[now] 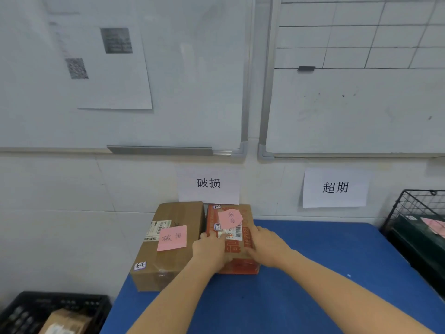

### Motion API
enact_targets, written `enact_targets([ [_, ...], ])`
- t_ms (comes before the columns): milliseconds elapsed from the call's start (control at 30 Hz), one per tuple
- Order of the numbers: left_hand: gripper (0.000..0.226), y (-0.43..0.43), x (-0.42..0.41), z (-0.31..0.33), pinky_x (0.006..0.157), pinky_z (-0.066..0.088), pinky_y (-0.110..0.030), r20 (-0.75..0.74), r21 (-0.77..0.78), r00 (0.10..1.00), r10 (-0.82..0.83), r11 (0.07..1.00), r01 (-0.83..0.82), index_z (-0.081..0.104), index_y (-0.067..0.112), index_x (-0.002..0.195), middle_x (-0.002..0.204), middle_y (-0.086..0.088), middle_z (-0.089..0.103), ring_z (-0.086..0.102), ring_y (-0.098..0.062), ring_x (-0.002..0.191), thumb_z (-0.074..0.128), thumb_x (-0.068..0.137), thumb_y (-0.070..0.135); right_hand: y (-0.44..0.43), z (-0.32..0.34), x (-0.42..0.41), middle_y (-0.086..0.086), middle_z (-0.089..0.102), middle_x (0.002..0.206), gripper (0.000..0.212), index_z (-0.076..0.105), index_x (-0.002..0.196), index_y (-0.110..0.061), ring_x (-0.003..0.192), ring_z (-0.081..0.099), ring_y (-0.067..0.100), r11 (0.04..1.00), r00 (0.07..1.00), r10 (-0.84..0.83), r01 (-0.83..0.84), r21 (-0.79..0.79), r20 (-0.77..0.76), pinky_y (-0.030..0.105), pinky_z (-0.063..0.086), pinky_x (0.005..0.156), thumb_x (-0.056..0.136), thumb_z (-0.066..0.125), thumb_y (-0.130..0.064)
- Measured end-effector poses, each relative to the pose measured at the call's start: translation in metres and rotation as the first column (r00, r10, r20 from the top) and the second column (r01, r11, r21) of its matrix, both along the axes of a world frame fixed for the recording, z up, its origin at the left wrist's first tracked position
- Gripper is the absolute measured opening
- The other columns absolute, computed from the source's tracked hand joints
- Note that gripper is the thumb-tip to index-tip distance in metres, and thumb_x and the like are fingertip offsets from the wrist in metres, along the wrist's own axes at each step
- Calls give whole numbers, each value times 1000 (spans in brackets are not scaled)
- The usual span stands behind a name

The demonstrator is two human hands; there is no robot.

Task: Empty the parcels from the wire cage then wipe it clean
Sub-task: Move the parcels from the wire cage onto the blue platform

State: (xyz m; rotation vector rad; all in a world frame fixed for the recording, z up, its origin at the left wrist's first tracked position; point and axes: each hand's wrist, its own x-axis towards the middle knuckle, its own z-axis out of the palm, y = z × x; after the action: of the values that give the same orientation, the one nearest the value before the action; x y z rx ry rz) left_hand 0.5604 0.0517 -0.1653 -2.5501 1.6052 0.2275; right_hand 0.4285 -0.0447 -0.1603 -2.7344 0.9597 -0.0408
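- Black plastic crate point(55, 309): lattice-sided, at lower left below table level. It holds a brown cardboard parcel point(67, 320) with a white label.
- Brown box point(168, 261): plain corrugated card, oblong and taped, on the left end of the table against the wall. It carries a white shipping label and a square pink note point(172, 238) with handwriting.
- Red carton point(238, 259): printed orange-red card, touching the brown box's right side. It carries a barcode label and a curled pink slip point(230, 219).
- Left hand point(210, 249): fingers curled over the red carton's left edge, gripping it.
- Right hand point(266, 247): fingers wrapped along the carton's right top edge, gripping it.
- Table point(313, 273): covered in matte blue, pushed to the wall.
- Wire cage point(409, 208): black grid of thin rod, at the far right by the table's corner, well apart from both hands. It holds a dark green parcel point(414, 227) with a pink paper on it. Whether the cage stands on the table cannot be told.
- Wall: pale and smooth. Two aluminium-framed whiteboards point(361, 104) hang above, the left one bearing a printed sheet, the right one ruled in a grid. Two white paper signs point(335, 187) with black characters are fixed below them.
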Motion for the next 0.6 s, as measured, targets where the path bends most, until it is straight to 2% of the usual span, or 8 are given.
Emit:
enact_targets([
  [100, 68, -1, 11, 20, 98, 42, -41, 15, -101, 997, -70, 992, 71, 26, 22, 147, 146, -5, 36, 31, -24, 133, 48, 91, 55, -4, 17, 1, 5, 60, 115, 73, 17, 148, -18, 93, 56, 24, 997, 999, 25, -22, -72, 44, 32, 41, 75, 88, 55, -34],
  [167, 72, -1, 14, 37, 106, 33, -43, 61, -159, 992, -113, 980, 122, 18, 22, 150, 155, -5, 22, 23, -25, 139, 45, 92, 55, -3, 32, -2, 5, 61, 120, 68, 21, 147, -19, 104, 57, 25, 996, 997, 32, -25, -88, 76, 34, 43, 87, 90, 55, -35],
  [233, 76, -2, 13, 50, 115, 16, -43, 115, -181, 981, -154, 968, 173, 6, 22, 153, 160, -6, 2, 7, -25, 146, 41, 94, 55, -1, 47, -8, 7, 59, 127, 64, 23, 148, -17, 114, 54, 26, 995, 996, 26, -17, -97, 83, 35, 40, 97, 94, 52, -35],
  [333, 80, -7, 3, 61, 119, -3, -44, 166, -199, 963, -213, 949, 244, -9, 20, 152, 158, -5, -18, -13, -24, 146, 31, 95, 59, 5, 64, -23, 11, 49, 139, 67, 18, 151, -11, 125, 47, 27, 993, 997, -19, 28, -117, 70, 37, 35, 105, 97, 48, -38],
  [433, 82, -21, -17, 68, 119, -6, -43, 77, -227, 958, -276, 931, 286, -14, 20, 151, 157, -3, -22, -17, -22, 146, 29, 95, 61, 6, 76, -49, 11, 43, 145, 73, 15, 152, -11, 130, 42, 27, 985, 995, -81, 90, -148, 66, 37, 32, 108, 96, 50, -41],
  [600, 89, -52, -71, 77, 120, 3, -39, -195, -357, 906, -376, 888, 291, -9, 16, 152, 159, -3, -12, -4, -18, 148, 39, 92, 60, -1, 93, -121, 9, 43, 143, 71, 15, 151, -12, 128, 42, 25, 955, 970, -229, 240, -173, 79, 35, 33, 107, 96, 50, -40],
])
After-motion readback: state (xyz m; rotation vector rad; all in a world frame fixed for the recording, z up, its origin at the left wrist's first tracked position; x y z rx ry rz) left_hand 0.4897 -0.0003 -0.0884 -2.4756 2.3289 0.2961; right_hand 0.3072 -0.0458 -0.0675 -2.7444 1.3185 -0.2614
